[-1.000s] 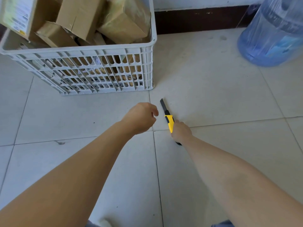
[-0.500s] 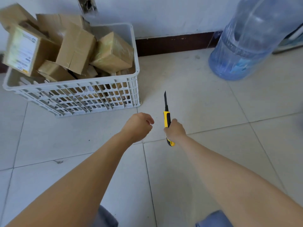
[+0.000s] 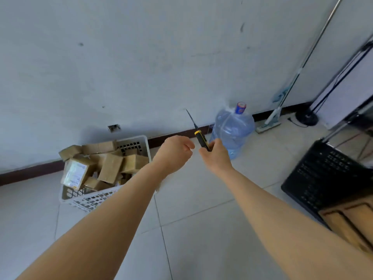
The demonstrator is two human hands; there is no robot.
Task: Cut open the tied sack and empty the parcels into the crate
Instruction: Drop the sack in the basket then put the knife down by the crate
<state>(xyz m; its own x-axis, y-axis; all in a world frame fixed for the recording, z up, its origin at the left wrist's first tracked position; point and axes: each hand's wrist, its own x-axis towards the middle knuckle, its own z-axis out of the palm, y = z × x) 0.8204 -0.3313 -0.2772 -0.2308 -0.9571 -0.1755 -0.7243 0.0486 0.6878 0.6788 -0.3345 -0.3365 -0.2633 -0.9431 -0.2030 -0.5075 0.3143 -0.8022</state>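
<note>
Right hand (image 3: 217,156) is wrapped around the yellow box cutter (image 3: 201,140), blade out and tipped up and away from the body, I'd guess just to keep the edge off the arms. Left hand (image 3: 174,152) is curled in a fist with nothing in it, just beside the handle. Pale tiled floor (image 3: 201,209) is under both. Further back, the white crate (image 3: 88,199) is heaped with brown parcels (image 3: 109,166); no sack in view. A water jug (image 3: 232,130) and a mop (image 3: 270,120) sit by the grey wall (image 3: 141,57).
</note>
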